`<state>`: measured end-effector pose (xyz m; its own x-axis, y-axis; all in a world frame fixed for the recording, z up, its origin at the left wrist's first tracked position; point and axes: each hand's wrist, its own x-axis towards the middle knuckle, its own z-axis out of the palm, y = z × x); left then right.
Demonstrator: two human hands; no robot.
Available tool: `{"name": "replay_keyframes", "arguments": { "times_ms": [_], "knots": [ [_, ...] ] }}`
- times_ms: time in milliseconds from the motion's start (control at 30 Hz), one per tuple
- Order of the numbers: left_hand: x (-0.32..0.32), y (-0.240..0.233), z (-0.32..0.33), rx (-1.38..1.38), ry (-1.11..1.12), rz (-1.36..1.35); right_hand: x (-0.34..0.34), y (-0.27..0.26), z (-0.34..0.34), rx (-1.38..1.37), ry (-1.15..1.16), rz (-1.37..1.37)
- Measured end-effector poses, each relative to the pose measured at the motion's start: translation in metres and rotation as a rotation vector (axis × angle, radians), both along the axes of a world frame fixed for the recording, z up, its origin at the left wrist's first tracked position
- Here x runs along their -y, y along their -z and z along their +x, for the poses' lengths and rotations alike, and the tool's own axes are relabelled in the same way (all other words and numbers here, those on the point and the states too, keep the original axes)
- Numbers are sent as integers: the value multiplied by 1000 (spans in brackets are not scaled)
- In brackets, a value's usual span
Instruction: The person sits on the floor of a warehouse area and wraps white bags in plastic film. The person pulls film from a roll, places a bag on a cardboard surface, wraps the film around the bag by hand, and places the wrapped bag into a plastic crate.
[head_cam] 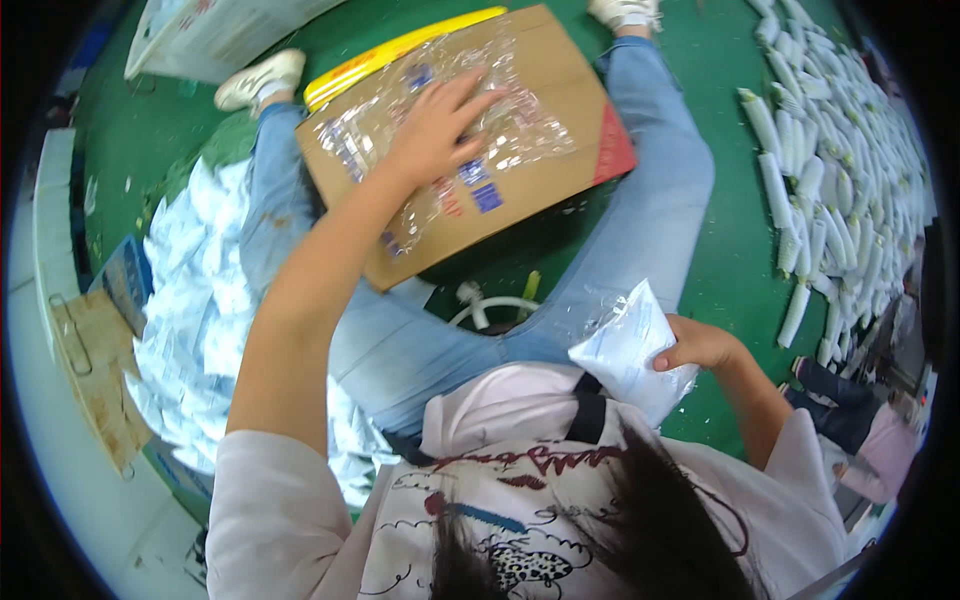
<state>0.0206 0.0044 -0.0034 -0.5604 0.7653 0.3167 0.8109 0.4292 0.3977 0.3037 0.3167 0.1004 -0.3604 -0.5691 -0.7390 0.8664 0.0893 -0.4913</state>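
A closed cardboard box (555, 67) with printing lies across my knees. Spread on its top is a crumpled clear plastic bag (525, 127), and my left hand (442, 127) rests on the plastic with its fingers apart. My right hand (694, 349) holds a white packet in clear plastic (637, 360) beside my right thigh. A yellow plastic roll or package (390, 56) lies along the box's far edge. To my left is a large heap of white packets (202, 277).
Many foam-netted long vegetables (840, 180) are piled on the green floor at right. A white crate (225, 45) stands at the upper left. A wooden board (97, 375) lies at far left. Another person (870, 435) is at the lower right.
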Motion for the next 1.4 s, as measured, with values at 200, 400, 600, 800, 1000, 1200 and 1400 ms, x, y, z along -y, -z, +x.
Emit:
{"name": "replay_keyframes", "arguments": {
  "times_ms": [200, 400, 600, 800, 1000, 1200, 1400],
  "knots": [
    [-12, -129, 180, 926, -335, 303, 13, -10, -9, -217, 274, 238],
    [4, -91, 211, 1513, -188, 662, 95, -38, -111, -1013, -448, 328],
    [46, -85, 237, 1712, -901, 1161, 137, -6, -128, -979, 533, 123],
    [96, -66, 234, 1797, -538, 1119, 186, 32, -59, -31, 397, -399],
    [133, -80, 199, 1002, -1038, 759, 215, 23, -122, 102, 171, -133],
    [340, -37, 99, 51, -1394, 257, 313, -52, -358, -601, 308, -127],
    [383, 47, 7, 585, -1545, -746, 405, -181, -457, -787, 417, -371]
  ]
}}
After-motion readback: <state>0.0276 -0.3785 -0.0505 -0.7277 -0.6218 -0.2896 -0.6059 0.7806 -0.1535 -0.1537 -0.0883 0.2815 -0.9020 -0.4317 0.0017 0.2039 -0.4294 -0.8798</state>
